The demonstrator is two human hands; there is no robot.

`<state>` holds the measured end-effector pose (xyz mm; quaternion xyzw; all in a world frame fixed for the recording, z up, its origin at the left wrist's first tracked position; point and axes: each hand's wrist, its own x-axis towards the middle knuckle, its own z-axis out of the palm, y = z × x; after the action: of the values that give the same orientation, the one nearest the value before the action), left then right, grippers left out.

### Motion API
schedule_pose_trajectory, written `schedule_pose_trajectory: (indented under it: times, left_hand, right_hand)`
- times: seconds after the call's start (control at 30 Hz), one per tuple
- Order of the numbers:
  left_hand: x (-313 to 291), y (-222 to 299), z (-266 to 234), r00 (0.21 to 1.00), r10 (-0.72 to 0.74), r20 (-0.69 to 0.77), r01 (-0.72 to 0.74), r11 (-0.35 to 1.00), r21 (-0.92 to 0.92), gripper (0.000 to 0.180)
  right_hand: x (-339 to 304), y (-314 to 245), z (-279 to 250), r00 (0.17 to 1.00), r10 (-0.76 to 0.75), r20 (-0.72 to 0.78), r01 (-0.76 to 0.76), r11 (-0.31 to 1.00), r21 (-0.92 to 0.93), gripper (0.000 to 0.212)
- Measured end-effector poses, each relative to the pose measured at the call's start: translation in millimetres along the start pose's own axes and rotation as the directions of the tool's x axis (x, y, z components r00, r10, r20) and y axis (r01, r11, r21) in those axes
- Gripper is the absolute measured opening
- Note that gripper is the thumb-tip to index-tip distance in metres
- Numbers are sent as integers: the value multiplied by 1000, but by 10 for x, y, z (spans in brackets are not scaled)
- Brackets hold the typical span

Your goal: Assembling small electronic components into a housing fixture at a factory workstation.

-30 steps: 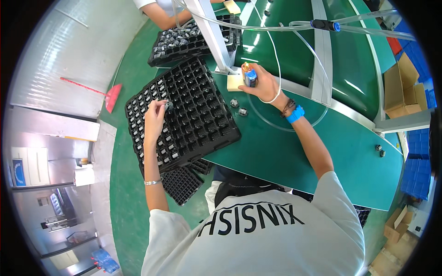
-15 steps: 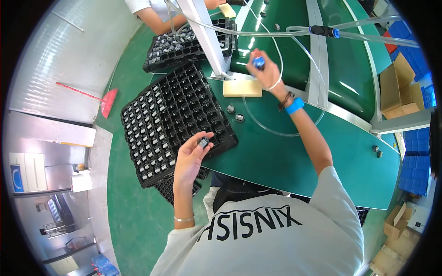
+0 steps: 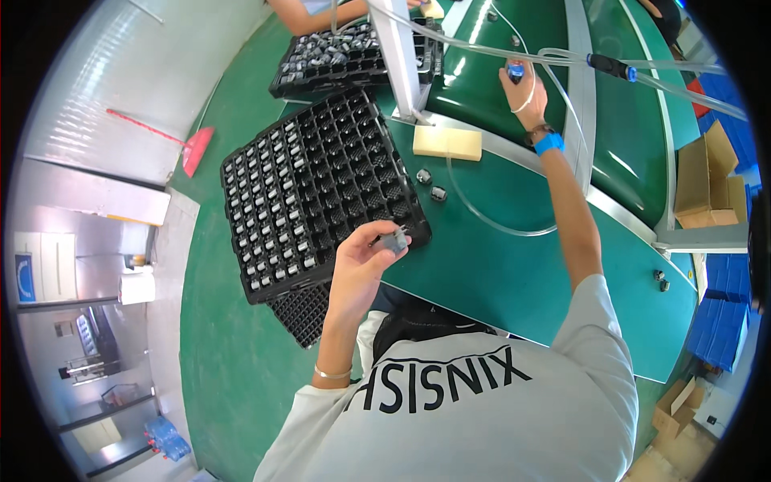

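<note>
My left hand [image 3: 359, 269] is closed, pinching a small grey metal motor-like part [image 3: 393, 240] between thumb and fingers, just off the near right corner of a black compartment tray [image 3: 424, 231]. Rows on the tray's left side hold similar silvery parts [image 3: 277, 205]; pockets on its right side show bare. My right hand [image 3: 527, 95] reaches out over the green conveyor belt [image 3: 474, 100], wrapped round a small blue-and-red tool [image 3: 515, 71] whose exact kind I cannot make out. Two loose parts [image 3: 438, 194] lie on the green table [image 3: 498, 265], near a pale yellow foam block [image 3: 447, 144].
Beyond the white post [image 3: 397, 60], a co-worker's arm [image 3: 321, 18] is behind another black tray [image 3: 353, 78] heaped with parts. Clear air hoses [image 3: 490, 48] cross above the belt. Two more parts [image 3: 663, 284] lie at the table's right, near a cardboard box [image 3: 708, 181].
My right hand has moved farther away and to the right with the tool, out over the belt. My left hand still holds the part, now tilted differently. The whole view has shifted slightly.
</note>
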<state>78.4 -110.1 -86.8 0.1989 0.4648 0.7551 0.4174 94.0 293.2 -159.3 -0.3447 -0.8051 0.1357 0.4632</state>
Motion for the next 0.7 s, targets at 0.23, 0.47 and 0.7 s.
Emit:
schedule_pose_trajectory:
  times: [0.23, 0.47, 0.7]
  left_hand:
    - [96, 0, 131, 979, 189, 71, -187, 982, -36, 22]
    - [102, 59, 288, 930, 353, 102, -367, 898, 243, 26]
    - [47, 22, 333, 900, 426, 89, -434, 862, 263, 25]
  right_hand:
    - [-766, -1325, -866, 513, 13, 858, -847, -154, 509, 34]
    - [-1139, -1809, -1279, 357, -263, 896, -934, -79, 349, 39]
    - [-1152, -1818, -1384, 350, -229, 908, -923, 77, 376, 40]
